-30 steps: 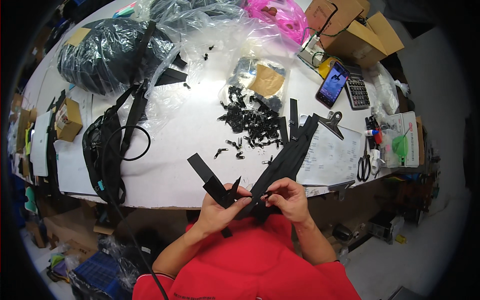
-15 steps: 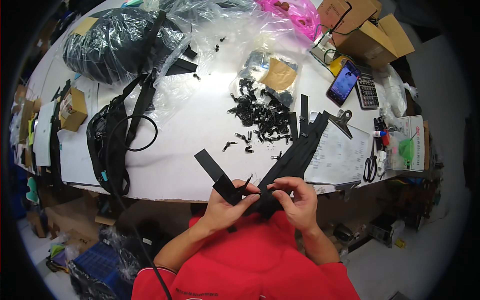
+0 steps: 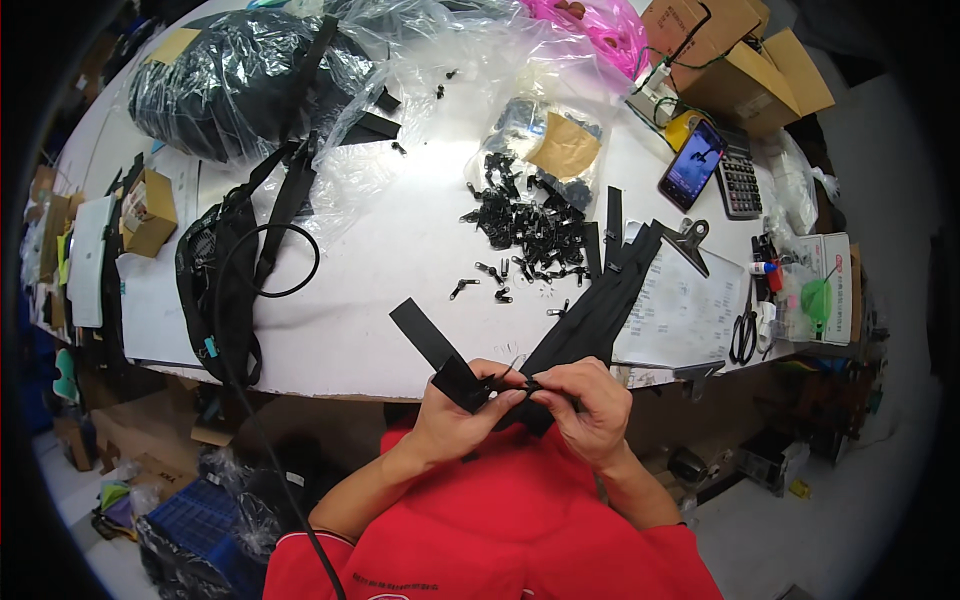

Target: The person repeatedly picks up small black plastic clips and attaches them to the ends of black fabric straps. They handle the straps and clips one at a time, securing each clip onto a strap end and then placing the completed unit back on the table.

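Landmark: one pile of zipper pulls (image 3: 525,225), too tangled to count; at least three loose pulls (image 3: 463,288) lie on its near side. Two hands, both nearer the person than the pile. Left hand (image 3: 455,415): fingers closed on one folded black strip (image 3: 425,335), located left and near of the pile. Right hand (image 3: 592,408): thumb and forefinger drawn together beside the left fingertips; cannot tell what they grip. One bundle of strips (image 3: 595,310), near-right of pile, overlapping, uncounted. Right of pile: one phone (image 3: 692,165), one calculator (image 3: 739,180).
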Demonstrator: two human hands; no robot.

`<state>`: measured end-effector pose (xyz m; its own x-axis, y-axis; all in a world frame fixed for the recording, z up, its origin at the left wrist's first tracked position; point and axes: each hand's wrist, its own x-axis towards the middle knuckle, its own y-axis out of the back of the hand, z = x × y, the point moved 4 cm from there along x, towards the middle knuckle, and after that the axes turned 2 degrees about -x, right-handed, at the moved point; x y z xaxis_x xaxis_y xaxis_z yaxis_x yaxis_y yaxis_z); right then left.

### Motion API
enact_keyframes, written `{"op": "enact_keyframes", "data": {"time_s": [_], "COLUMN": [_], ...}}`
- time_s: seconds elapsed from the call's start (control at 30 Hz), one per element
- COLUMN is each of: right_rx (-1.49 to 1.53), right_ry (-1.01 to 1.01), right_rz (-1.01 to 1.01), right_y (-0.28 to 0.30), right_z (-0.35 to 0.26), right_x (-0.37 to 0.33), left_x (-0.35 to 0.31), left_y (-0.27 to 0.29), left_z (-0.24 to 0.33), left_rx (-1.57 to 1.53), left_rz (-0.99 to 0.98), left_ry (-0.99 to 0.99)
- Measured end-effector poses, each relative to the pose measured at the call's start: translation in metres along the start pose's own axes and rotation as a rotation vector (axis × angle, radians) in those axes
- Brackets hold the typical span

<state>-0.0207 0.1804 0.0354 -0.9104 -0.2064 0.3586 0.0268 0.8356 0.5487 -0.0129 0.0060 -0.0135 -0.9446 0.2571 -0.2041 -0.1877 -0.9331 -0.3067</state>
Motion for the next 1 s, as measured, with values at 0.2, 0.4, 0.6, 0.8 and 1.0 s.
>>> {"op": "enact_keyframes", "data": {"time_s": [0.2, 0.4, 0.6, 0.8, 1.0], "right_rx": [-0.117, -0.079, -0.046, -0.08, 0.112], "right_ry": [0.11, 0.033, 0.045, 0.096, -0.103], "right_rz": [-0.031, 0.015, 0.004, 0.008, 0.018], "right_y": [-0.0021, -0.002, 0.0003, -0.0005, -0.0048], "right_z": [-0.0052, -0.0021, -0.0013, -0.0041, 0.0041], "right_x": [-0.0005, -0.0025, -0.0032, -0.0017, -0.007], "left_x": [0.0001, 0.0007, 0.0005, 0.0006, 0.0021], "left_y": [-0.0015, -0.0009, -0.0019, -0.0026, -0.0052], "left_z": [-0.0001, -0.0004, -0.0017, -0.0019, 0.0033], "left_rx": [0.006, 0.022, 0.056, 0.057, 0.071], "left_rz": [0.014, -0.011, -0.013, -0.003, 0.006], "left_ry": [-0.076, -0.065, -0.085, -0.124, -0.168]}}
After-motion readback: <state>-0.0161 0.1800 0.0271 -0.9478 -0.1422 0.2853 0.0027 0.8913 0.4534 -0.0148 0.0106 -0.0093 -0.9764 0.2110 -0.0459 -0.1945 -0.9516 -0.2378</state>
